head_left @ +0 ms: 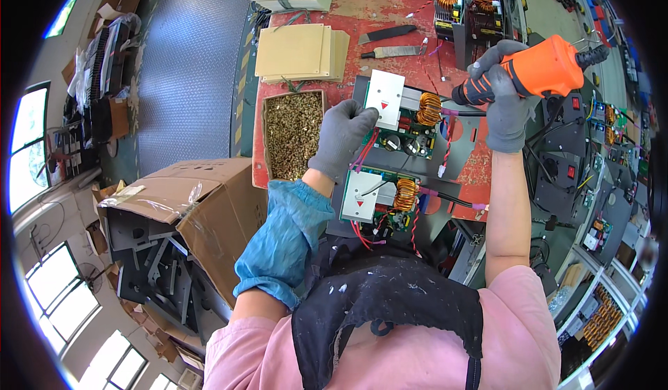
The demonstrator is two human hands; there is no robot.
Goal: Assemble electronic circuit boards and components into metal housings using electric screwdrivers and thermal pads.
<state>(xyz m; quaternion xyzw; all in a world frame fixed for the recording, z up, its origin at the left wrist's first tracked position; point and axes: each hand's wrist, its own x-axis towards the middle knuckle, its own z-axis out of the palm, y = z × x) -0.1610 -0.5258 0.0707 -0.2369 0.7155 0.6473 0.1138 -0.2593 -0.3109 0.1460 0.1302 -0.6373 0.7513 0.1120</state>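
My right hand (504, 98), in a grey glove, is wrapped round an orange electric screwdriver (543, 70), its dark nose pointing left over the table. My left hand (344, 136), gloved too, is closed, fingertips at the lower left edge of a white cover plate (384, 98). Whatever is pinched there is hidden. Beneath that plate lies a green circuit board (400, 143) with a copper-wound coil (429, 109) and red wires. A second board with a smaller white plate (360, 195) and coil (406, 195) sits nearer me. Left of my hand stands a carton of small brass-coloured screws (296, 136).
Tan sheets (292, 52) are stacked at the table's far left, more behind them. Two flat blades (390, 34) lie on the red table (362, 4). A cardboard box (188, 188) of black metal parts stands at left. Further units (560, 171) line the right side.
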